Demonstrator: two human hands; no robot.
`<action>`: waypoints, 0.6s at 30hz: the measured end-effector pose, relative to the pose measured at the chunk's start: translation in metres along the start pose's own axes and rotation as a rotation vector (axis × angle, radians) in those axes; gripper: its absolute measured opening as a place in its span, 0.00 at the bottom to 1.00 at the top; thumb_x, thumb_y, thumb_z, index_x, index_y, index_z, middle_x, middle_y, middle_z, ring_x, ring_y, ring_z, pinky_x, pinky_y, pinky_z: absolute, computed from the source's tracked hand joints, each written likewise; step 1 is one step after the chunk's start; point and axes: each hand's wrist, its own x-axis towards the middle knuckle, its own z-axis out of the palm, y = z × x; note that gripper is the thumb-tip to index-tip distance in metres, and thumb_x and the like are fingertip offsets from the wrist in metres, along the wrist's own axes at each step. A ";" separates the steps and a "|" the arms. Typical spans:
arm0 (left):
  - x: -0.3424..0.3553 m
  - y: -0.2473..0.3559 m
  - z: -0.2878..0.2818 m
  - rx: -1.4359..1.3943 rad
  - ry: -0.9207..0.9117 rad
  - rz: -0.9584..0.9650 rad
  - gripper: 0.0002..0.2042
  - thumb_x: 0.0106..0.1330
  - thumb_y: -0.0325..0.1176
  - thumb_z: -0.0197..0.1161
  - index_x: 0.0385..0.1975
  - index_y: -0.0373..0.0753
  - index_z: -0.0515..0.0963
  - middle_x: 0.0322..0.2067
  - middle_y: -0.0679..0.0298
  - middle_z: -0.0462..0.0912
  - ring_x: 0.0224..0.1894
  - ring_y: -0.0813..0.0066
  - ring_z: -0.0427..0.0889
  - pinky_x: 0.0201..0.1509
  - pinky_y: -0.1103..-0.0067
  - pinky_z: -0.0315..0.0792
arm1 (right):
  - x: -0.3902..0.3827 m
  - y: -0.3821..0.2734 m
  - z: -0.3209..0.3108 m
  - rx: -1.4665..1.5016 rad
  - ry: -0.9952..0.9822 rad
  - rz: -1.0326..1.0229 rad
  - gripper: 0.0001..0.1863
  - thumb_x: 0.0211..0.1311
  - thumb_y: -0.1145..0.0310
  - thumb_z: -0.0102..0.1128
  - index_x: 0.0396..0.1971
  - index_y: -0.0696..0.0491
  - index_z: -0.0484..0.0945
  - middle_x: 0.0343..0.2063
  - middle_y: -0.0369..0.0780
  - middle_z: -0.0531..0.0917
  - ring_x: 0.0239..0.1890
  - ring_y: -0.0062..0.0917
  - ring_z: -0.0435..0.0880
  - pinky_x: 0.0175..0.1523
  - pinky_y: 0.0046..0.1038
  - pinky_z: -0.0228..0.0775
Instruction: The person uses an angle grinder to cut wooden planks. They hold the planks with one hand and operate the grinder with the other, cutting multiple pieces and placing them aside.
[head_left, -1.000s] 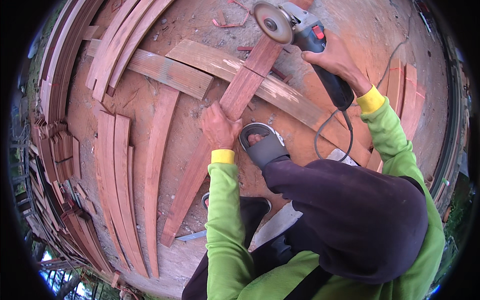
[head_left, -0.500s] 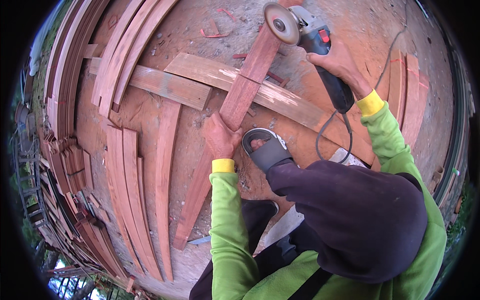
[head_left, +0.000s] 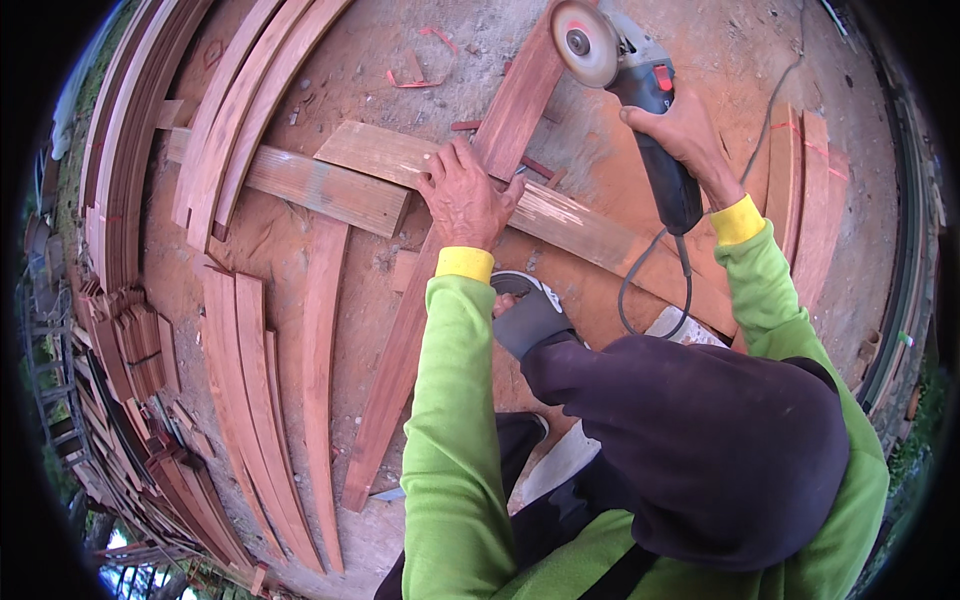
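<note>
Gripping grinder (head_left: pixel 665 182) in right hand (head_left: pixel 687 135); lapping left hand (head_left: pixel 468 200), the nearer one, over plank (head_left: pixel 520 108), not seeing whether clasping. Seeing plank's long axis running under left palm, lower left to upper right, crossing over board (head_left: pixel 592 230), passing beside disc (head_left: pixel 588 45). Counting one grinder, one disc, one plank, one board beneath.

Plank stack (head_left: pixel 120 150) at left, tied short boards (head_left: pixel 140 340) below, reddish planks (head_left: pixel 815 190) at right

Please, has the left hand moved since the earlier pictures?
Yes. The left hand has moved forward along the red-brown plank: earlier it was short of the pale crosswise plank, now it partly hides it.
</note>
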 end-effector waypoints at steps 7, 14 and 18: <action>0.025 -0.001 -0.003 -0.044 -0.079 -0.058 0.36 0.41 0.44 0.77 0.49 0.33 0.70 0.42 0.50 0.76 0.49 0.50 0.75 0.55 0.60 0.68 | 0.000 -0.007 -0.004 0.157 0.021 0.060 0.21 0.44 0.62 0.73 0.34 0.63 0.80 0.25 0.39 0.83 0.25 0.21 0.80 0.33 0.26 0.74; -0.010 -0.073 -0.089 0.106 -0.158 -0.151 0.35 0.41 0.32 0.77 0.52 0.33 0.67 0.41 0.47 0.77 0.47 0.45 0.78 0.49 0.60 0.74 | -0.003 -0.003 -0.010 0.202 0.094 0.044 0.23 0.44 0.64 0.73 0.38 0.64 0.79 0.30 0.41 0.84 0.30 0.22 0.82 0.37 0.26 0.74; -0.066 -0.130 -0.096 0.258 -0.329 -0.210 0.33 0.40 0.32 0.76 0.48 0.38 0.66 0.42 0.48 0.75 0.49 0.46 0.77 0.49 0.58 0.73 | -0.008 -0.010 -0.005 0.144 0.082 0.059 0.23 0.44 0.64 0.73 0.38 0.64 0.78 0.28 0.41 0.84 0.29 0.23 0.82 0.35 0.27 0.75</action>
